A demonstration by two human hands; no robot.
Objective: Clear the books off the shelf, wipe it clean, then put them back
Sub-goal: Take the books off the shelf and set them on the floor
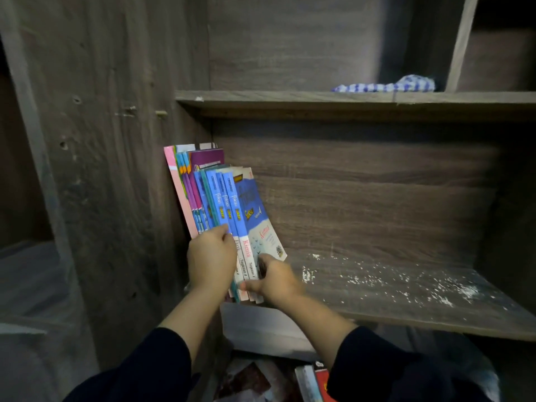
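Dark navy long sleeves point(162, 361), forearms bare, no jewellery visible.

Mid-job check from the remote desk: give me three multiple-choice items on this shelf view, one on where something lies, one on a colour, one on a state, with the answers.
1. Where does the checked cloth lie?
A. on the shelf board above the books
B. on the floor
C. on top of the books

2. What colour are most spines in the row of books?
A. green
B. blue
C. black

3. What is the state of the lower shelf board to the right of the books?
A. covered with a cloth
B. stacked with boxes
C. flecked with white specks

Answers:
1. A, the cloth rests on the upper board, near the upright divider.
2. B, several blue spines stand side by side, with one pink cover at the far left.
3. C, white flecks lie scattered over the bare wood, while the left hand and right hand hold the books' lower ends.
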